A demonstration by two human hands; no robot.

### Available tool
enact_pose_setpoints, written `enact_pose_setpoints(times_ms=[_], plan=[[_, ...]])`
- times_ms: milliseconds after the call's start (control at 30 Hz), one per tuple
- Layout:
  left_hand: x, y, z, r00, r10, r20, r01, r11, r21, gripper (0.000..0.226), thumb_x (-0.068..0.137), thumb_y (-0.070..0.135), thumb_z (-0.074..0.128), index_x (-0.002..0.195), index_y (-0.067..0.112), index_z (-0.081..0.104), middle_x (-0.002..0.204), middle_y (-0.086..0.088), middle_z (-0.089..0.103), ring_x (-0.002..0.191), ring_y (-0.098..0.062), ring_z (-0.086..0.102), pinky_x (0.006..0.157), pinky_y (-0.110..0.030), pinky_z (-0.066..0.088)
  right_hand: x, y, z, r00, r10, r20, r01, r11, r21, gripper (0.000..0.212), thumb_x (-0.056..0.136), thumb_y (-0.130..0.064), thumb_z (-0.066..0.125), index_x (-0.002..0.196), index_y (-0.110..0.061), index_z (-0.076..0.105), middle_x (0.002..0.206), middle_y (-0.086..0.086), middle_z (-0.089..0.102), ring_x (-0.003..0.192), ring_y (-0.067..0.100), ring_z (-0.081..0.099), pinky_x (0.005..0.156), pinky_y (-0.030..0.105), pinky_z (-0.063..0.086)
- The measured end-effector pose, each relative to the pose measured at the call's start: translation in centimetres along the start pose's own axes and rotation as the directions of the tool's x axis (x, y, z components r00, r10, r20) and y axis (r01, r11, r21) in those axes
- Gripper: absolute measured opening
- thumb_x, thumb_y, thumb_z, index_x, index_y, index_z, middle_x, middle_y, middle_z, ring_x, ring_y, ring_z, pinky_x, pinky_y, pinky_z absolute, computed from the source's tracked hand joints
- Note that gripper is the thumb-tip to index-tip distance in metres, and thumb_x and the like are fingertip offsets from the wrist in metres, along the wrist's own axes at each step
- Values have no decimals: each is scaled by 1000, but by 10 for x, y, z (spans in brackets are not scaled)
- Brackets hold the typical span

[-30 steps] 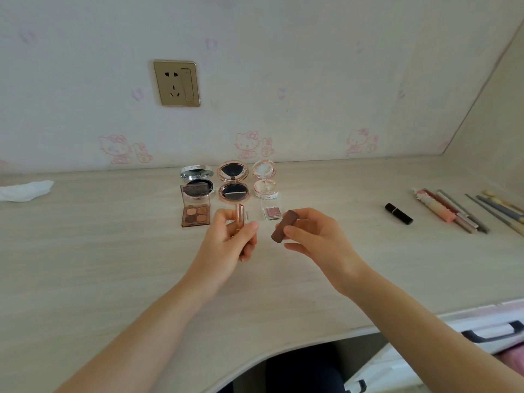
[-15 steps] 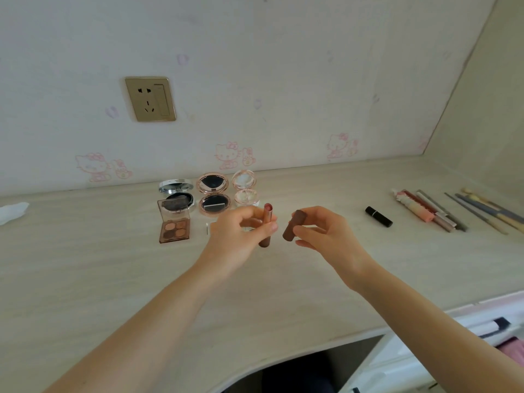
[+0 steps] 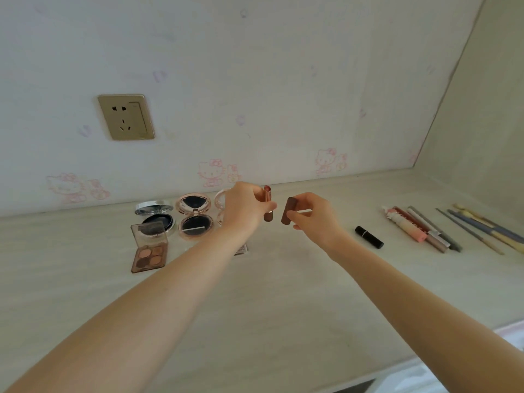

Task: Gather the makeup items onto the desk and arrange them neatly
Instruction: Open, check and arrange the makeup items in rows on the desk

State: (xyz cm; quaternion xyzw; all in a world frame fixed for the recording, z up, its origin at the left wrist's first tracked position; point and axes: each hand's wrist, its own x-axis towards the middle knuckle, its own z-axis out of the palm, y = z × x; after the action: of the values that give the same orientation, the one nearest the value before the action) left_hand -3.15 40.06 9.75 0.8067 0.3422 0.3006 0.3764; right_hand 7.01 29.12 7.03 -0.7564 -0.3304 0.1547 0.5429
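1. The left hand is raised above the desk with its forearm stretched forward, and its fingers and thumb pinch an uncapped lipstick held upright, bullet end up.
2. The right hand is held at the same height just to the right, and its thumb and fingers pinch the brown lipstick cap, which is nearly upright. Cap and lipstick are close together but apart.
3. Three round compacts lie open near the back wall: a silver compact, a rose-gold compact, and a pale compact partly hidden behind the left hand.
4. One open four-pan eyeshadow palette lies in front of the silver compact; a small clear case shows only its edge beside the left forearm.
5. One black lipstick tube lies on its side to the right of the right hand.
6. Farther right lie about three tubes and pencils in a close row, then about three slim brushes or pencils near the right wall; the exact count is unclear.
7. One gold wall socket sits on the patterned wall.
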Motion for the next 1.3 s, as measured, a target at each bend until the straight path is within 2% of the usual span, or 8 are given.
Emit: enact_pose_setpoints(times_ms=[67,200,333,533,733,967,1167,1300], plan=[[8,-1,7,1000,-5,12,4,998,58,16,75,10,73,73,-5,67,70,-15,70,58,-14,51,51,1,32,12,2,5,1000,-2,-5,2,1000,-30,20,83,-11,63,101,-19,61,91,-8,64,81,12,67,83,43,56],[23,-9,17,999,-37,29,33,989,143,25,74,3,73,58,6,53,50,-3,47,35,-5,37,35,-12,27,30,5,15,1000,3,14,-2,996,-95,25,83,-10,62,108,-16,60,96,-4,66,81,11,66,77,35,56],[35,-16,19,998,-57,-12,58,972,226,33,74,8,76,56,11,49,50,1,45,45,-11,39,43,-24,29,39,8,25,999,-3,39,8,990,-138,26,82,-7,61,107,-14,61,93,-5,66,84,13,66,57,15,41],[42,-29,25,996,-76,-37,83,969,232,37,74,9,77,56,13,45,53,1,44,48,-11,37,46,-25,28,47,13,37,999,-18,33,23,987,-157,23,80,-8,64,102,-13,63,88,-6,63,81,13,64,52,8,37],[43,-31,24,996,-81,-39,87,975,206,31,75,5,71,59,12,46,55,1,43,49,-10,36,49,-20,24,55,19,41,999,-21,45,30,974,-223,25,81,-6,63,105,-12,62,89,-6,61,83,12,58,56,13,36],[48,-35,25,996,-83,-43,89,982,167,36,72,3,73,55,13,44,53,1,44,51,-13,40,47,-25,30,63,23,50,997,-42,63,58,959,-277,21,81,-7,65,102,-11,61,96,3,67,91,20,62,75,23,45],[49,-33,27,994,-110,-19,111,984,141,34,73,3,72,56,14,45,57,-2,51,56,-17,51,46,-22,31,68,26,55,997,-51,65,67,956,-286,25,80,-6,65,103,-14,61,97,3,67,85,16,58,70,20,39],[46,-31,26,994,-106,-15,107,983,152,28,72,3,71,58,12,48,58,-3,52,58,-19,50,45,-22,30,67,26,54,996,-52,71,68,964,-256,33,81,-5,65,112,-12,59,103,4,67,91,16,62,78,21,46]])
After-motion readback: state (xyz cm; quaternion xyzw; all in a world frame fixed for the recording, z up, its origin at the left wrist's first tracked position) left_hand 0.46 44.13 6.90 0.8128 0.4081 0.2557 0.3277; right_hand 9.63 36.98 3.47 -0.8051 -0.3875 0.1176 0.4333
